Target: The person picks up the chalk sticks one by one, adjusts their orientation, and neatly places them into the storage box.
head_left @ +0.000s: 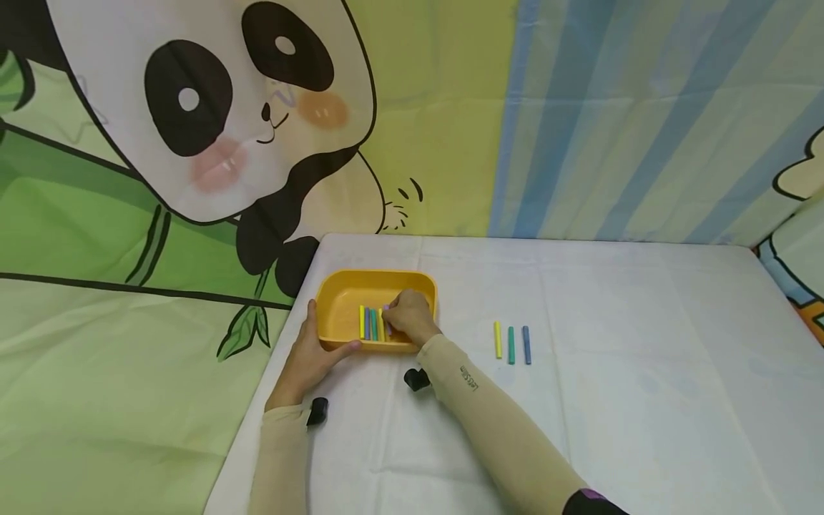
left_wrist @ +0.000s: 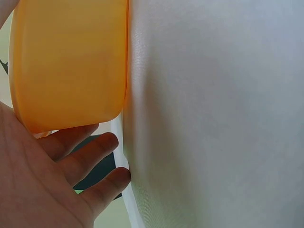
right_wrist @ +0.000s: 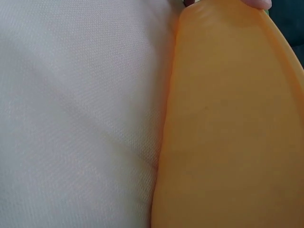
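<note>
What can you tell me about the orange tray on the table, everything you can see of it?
The orange tray is a shallow, rounded-corner rectangle that looks like smooth plastic, sitting flat near the white-covered table's left back corner. Several coloured sticks lie side by side inside. The left hand holds its near left corner; the right hand reaches in, at the sticks.

Bench covered with white cloth, slightly creased. On it, near the left back corner, an orange tray. To the right of the tray, well apart, three sticks side by side: yellow stick, green stick, blue stick, not touching each other.
</note>
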Demonstrator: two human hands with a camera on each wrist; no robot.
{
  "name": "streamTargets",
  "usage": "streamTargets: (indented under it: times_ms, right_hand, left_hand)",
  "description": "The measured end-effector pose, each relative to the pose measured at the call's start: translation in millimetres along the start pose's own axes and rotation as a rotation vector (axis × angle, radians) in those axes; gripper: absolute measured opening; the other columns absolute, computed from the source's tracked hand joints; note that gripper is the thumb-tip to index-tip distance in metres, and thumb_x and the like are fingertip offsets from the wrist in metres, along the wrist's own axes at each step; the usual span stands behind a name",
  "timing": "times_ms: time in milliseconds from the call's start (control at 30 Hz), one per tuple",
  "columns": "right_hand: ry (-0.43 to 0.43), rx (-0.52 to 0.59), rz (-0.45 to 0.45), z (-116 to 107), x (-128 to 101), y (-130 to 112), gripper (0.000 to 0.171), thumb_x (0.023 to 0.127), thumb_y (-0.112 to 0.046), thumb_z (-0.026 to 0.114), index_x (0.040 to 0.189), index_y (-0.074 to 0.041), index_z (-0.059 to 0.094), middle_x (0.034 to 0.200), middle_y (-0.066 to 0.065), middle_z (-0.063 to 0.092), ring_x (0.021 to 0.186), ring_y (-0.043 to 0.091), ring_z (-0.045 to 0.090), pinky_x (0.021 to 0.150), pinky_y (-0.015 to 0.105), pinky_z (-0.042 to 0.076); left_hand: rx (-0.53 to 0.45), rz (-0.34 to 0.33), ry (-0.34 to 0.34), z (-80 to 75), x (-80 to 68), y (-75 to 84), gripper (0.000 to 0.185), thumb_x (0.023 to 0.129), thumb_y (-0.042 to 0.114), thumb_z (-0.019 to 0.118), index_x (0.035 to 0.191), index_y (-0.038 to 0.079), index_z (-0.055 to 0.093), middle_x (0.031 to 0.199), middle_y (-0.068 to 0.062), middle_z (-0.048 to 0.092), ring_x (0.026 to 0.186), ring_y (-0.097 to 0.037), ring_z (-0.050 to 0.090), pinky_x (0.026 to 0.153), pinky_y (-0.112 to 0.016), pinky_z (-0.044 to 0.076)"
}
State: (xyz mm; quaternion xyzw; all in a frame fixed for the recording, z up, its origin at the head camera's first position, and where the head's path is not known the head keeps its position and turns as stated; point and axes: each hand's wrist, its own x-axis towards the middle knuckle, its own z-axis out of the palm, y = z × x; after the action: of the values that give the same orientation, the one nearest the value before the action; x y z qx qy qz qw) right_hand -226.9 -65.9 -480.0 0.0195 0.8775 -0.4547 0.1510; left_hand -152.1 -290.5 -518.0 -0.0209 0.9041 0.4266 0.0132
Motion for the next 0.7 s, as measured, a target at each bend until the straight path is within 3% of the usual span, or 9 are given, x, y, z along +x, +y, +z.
streamTargets:
  times_ms: [400, 700]
  right_hand:
    - [-0.007, -0.024, 0.003, 0.3, 1.8, -0.9, 0.015, 0.089, -0.017, 0.075, 0.08, -0.006, 0.077, 0.081, 0.003, 0.07, 0.072, 0.016, 0.06, 0.055, 0.023, 0.046]
    - [0.013, -0.049, -0.045, -0.5, -2.5, 0.6, 0.011, 0.088, -0.018, 0.075, 0.087, -0.007, 0.078, 0.094, 0.004, 0.072, 0.076, 0.016, 0.059, 0.059, 0.022, 0.047]
  left_hand:
    - [-0.001, 0.017, 0.003, -1.4, 0.6, 1.7, 0.135, 0.074, 0.067, 0.081, 0.16, 0.032, -0.018, 0.167, -0.017, 0.01, 0.151, -0.035, 0.018, 0.119, -0.06, 0.019]
    - [-0.002, 0.019, 0.0, -0.9, 0.5, -0.6, 0.136, 0.074, 0.066, 0.081, 0.161, 0.03, -0.017, 0.167, -0.018, 0.011, 0.151, -0.035, 0.019, 0.119, -0.06, 0.02]
